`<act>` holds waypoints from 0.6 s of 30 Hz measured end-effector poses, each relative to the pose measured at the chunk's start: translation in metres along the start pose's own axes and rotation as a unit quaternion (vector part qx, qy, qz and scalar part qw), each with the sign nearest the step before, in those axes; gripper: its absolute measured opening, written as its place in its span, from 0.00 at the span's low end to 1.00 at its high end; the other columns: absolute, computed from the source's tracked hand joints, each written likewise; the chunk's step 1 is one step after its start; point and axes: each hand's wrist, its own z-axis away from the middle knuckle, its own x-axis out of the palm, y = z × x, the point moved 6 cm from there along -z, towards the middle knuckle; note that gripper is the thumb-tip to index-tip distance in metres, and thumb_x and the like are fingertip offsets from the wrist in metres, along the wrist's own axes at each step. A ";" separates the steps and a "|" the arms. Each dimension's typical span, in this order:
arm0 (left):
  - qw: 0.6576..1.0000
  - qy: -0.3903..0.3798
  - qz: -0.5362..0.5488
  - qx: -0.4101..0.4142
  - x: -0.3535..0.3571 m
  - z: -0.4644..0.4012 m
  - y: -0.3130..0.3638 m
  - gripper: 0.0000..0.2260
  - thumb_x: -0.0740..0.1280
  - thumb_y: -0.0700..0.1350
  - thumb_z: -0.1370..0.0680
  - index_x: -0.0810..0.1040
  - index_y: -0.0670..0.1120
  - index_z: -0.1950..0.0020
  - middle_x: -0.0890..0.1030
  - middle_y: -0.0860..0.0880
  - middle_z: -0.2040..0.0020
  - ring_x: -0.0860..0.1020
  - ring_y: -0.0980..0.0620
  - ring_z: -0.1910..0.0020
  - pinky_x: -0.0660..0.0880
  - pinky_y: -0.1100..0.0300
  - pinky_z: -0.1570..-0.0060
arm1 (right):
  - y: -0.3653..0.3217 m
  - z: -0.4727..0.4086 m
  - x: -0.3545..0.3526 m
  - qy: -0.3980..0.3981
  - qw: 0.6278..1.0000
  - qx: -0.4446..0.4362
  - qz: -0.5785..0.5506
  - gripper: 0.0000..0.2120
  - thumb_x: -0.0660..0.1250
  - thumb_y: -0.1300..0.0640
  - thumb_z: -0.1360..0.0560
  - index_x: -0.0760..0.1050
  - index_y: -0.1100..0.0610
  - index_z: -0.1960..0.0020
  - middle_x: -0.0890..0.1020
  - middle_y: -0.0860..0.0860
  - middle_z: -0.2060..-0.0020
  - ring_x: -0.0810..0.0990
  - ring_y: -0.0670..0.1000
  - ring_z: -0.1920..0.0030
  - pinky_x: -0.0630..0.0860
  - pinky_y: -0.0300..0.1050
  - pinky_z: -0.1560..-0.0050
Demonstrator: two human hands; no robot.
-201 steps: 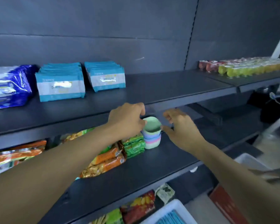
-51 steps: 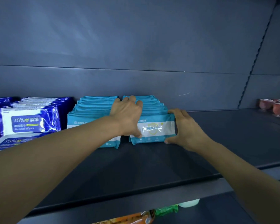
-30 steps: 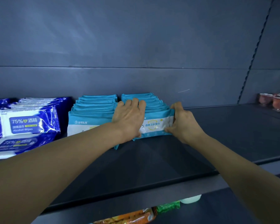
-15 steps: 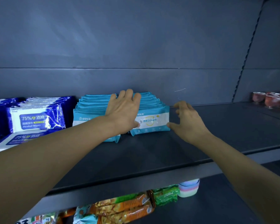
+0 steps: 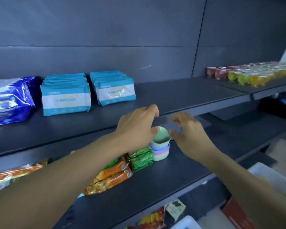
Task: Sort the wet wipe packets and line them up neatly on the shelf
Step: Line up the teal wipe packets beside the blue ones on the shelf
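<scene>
While both hands, the left hand [image 5: 137, 128] loosely curled and the right hand [image 5: 187, 131] open, are hovering empty around the stacked pastel cups [image 5: 160, 147], a careless knock is risking toppling them.

Single view only: the camera sits on my head, facing forward and slightly down at the shelving. It looks obliquely along the upper shelf [image 5: 180, 96] from near its front edge, angled rightward. My forearms enter from the bottom corners. The lower shelf [image 5: 155, 182] lies close below; no second view overlaps.
</scene>
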 end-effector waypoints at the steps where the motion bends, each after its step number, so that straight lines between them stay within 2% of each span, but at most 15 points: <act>1: 1.000 -0.017 0.008 0.010 0.016 0.005 0.007 0.13 0.65 0.51 0.23 0.68 0.52 0.41 0.76 0.53 0.42 0.75 0.48 0.43 0.72 0.53 0.50 | 0.011 0.016 0.006 -0.019 1.000 0.020 0.007 0.17 0.66 0.59 0.25 0.70 0.60 0.37 0.73 0.55 0.42 0.73 0.56 0.42 0.72 0.53 0.45; 5: 0.993 -0.102 0.038 0.054 0.091 0.033 0.022 0.12 0.65 0.51 0.23 0.69 0.51 0.43 0.76 0.51 0.44 0.75 0.46 0.44 0.73 0.49 0.47 | 0.054 0.086 0.041 -0.093 0.989 0.109 0.021 0.19 0.67 0.57 0.24 0.68 0.58 0.35 0.72 0.55 0.40 0.74 0.56 0.41 0.72 0.53 0.44; 10: 0.966 -0.236 0.069 0.079 0.199 0.089 0.013 0.10 0.65 0.49 0.24 0.71 0.49 0.45 0.77 0.49 0.48 0.76 0.45 0.48 0.74 0.49 0.50 | 0.104 0.184 0.093 -0.156 0.958 0.238 0.037 0.19 0.66 0.57 0.24 0.68 0.58 0.35 0.71 0.56 0.40 0.74 0.58 0.41 0.72 0.51 0.44; 13: 0.946 -0.307 0.071 0.078 0.263 0.128 0.003 0.10 0.65 0.48 0.25 0.72 0.50 0.45 0.77 0.50 0.46 0.76 0.46 0.45 0.73 0.54 0.51 | 0.133 0.249 0.135 -0.206 0.927 0.309 0.045 0.19 0.66 0.56 0.25 0.68 0.58 0.36 0.72 0.56 0.40 0.74 0.57 0.40 0.70 0.46 0.43; 16: 0.920 -0.380 0.056 0.086 0.327 0.166 -0.008 0.11 0.66 0.48 0.24 0.72 0.49 0.43 0.77 0.50 0.46 0.76 0.47 0.45 0.70 0.57 0.53 | 0.160 0.317 0.180 -0.262 0.888 0.378 0.025 0.19 0.67 0.57 0.26 0.69 0.59 0.37 0.74 0.58 0.40 0.74 0.57 0.40 0.70 0.47 0.40; 18: 0.911 -0.400 0.051 0.085 0.367 0.185 -0.016 0.13 0.67 0.47 0.24 0.73 0.49 0.41 0.77 0.49 0.44 0.76 0.47 0.42 0.72 0.56 0.49 | 0.178 0.359 0.209 -0.298 0.860 0.414 0.021 0.18 0.66 0.57 0.25 0.69 0.59 0.37 0.74 0.58 0.40 0.74 0.57 0.40 0.70 0.47 0.40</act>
